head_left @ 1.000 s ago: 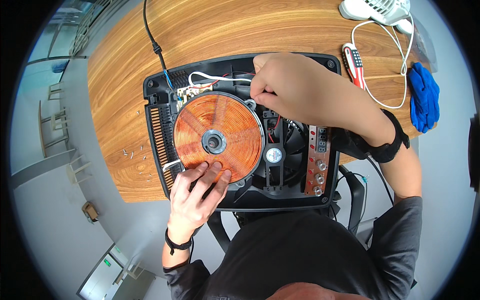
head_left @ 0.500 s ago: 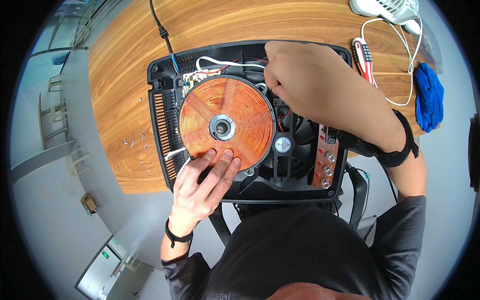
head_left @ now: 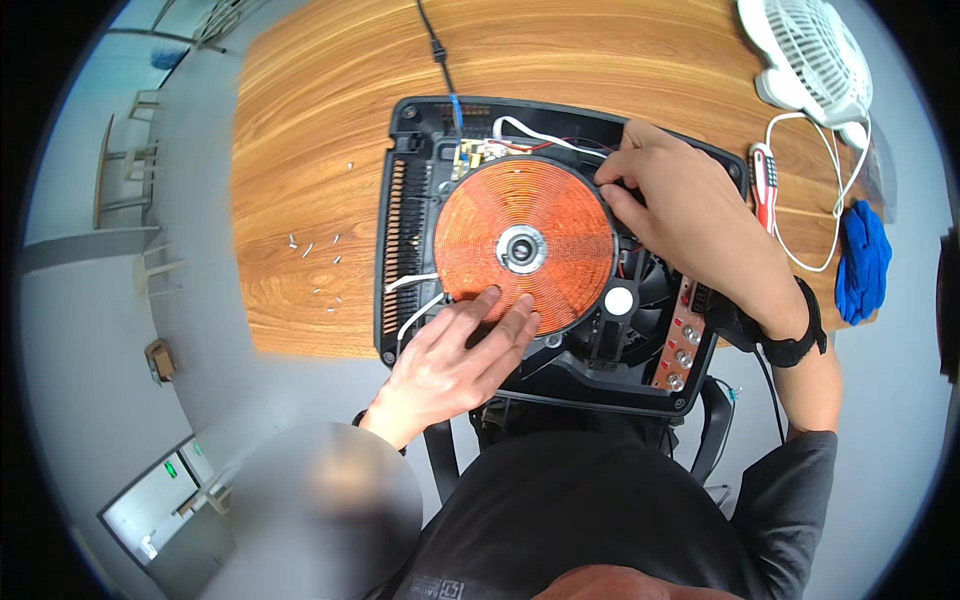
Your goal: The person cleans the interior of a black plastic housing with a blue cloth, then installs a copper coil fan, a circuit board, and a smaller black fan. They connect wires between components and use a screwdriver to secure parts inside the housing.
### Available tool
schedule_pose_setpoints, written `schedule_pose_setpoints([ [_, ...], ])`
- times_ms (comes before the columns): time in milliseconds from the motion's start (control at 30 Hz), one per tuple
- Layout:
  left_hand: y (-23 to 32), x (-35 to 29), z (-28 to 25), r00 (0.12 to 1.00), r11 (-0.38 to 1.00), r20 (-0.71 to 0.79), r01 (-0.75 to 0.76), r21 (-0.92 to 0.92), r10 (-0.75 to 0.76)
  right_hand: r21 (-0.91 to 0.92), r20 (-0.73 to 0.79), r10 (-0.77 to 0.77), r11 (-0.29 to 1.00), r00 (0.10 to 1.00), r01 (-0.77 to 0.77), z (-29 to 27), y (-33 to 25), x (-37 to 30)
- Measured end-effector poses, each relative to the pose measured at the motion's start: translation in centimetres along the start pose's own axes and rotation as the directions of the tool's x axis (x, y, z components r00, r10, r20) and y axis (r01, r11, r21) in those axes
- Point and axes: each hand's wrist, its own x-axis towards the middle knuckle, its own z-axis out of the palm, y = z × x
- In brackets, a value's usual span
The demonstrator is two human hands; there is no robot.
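An opened induction cooker, its black housing (head_left: 560,385) tilted slightly, lies on the table with its round copper coil (head_left: 570,210) exposed. My left hand (head_left: 455,350) rests on the coil's lower edge, fingers stretched and apart. At the coil's upper right edge, my right hand (head_left: 665,185) has thumb and index finger brought together, beside the end of a white wire (head_left: 545,133). Whatever lies between those fingertips is too small to make out. A control board (head_left: 677,350) and a black fan (head_left: 655,285) sit in the housing's right side.
Several small screws (head_left: 308,250) lie on the wooden table (head_left: 330,100) left of the cooker. A black cord (head_left: 438,50) enters from the top. At right are a red-and-white screwdriver (head_left: 763,185), a white fan (head_left: 810,55) with its cable, and a blue cloth (head_left: 864,262).
The view has shifted, so the cooker appears farther right and turned a little clockwise. My right hand has come down closer to the coil's edge. My left hand stays on the coil.
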Motion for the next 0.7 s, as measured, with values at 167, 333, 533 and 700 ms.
schedule_pose_setpoints([
  [167,-0.4,-0.6,0.6,0.999,0.999,-0.053,-0.009,-0.037,0.007,-0.041,0.077,0.025,0.999,0.997,-0.022,-0.3,-0.9,0.8],
  [333,-0.4,-1.2,1.0,0.997,0.999,-0.076,-0.013,-0.051,0.009,-0.037,0.098,0.027,0.999,0.995,-0.023,-0.6,-1.4,0.9],
  [533,-0.2,-1.2,1.0,0.992,0.999,-0.115,-0.042,-0.001,0.042,0.061,0.108,0.054,0.996,0.993,-0.060,-0.3,-1.4,1.2],
  [700,-0.4,-1.6,1.4,0.986,0.993,-0.123,-0.114,0.007,0.114,0.116,0.155,0.107,0.985,0.982,-0.126,-0.2,-1.3,1.5],
])
